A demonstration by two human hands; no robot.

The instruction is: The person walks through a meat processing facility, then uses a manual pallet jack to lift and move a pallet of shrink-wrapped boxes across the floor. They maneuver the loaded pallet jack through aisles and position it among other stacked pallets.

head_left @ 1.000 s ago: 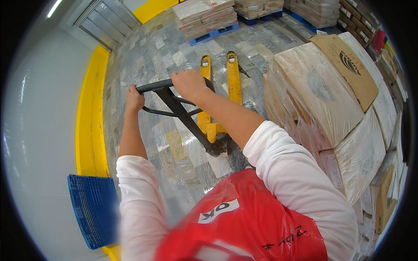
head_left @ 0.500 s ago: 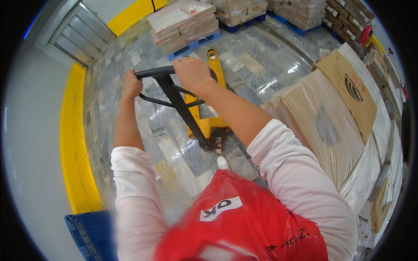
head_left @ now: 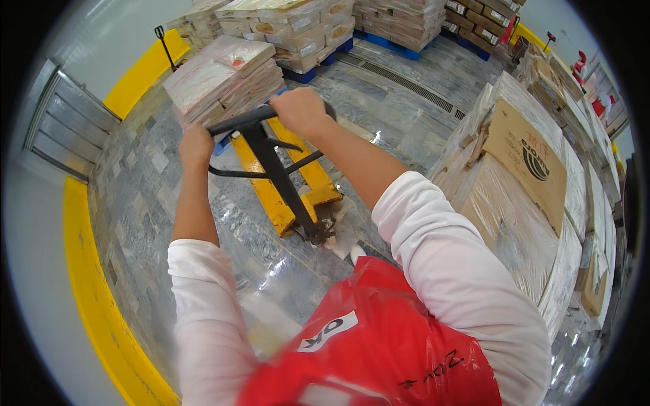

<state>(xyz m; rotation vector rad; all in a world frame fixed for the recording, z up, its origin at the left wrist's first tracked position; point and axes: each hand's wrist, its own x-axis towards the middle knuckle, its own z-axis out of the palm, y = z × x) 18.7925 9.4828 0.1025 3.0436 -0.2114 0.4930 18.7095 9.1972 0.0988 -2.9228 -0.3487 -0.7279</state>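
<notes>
Both my hands grip the black loop handle (head_left: 271,159) of a pallet jack. My left hand (head_left: 196,143) is closed round the left end of its bar. On the right part of the bar my right hand (head_left: 298,110) is wrapped, back of the hand uppermost. The jack's yellow forks (head_left: 313,174) lie low over the floor, pointing away and to the left. Their far ends reach toward a stack of flat wrapped boxes (head_left: 210,76) on a blue pallet; the bar and my hands partly hide whether the tips are under it.
A wrapped load with a cardboard sheet (head_left: 527,152) stands close on my right. More pallet loads (head_left: 291,27) line the back. Along the left wall runs a yellow kerb (head_left: 88,271), with a metal gate (head_left: 71,122) beyond it. A floor drain (head_left: 406,84) crosses the tiles.
The forks have swung left and now point at the flat-box stack. That stack and the gate have shifted left in view. A blue crate at lower left has left the picture. Both hands keep their grip.
</notes>
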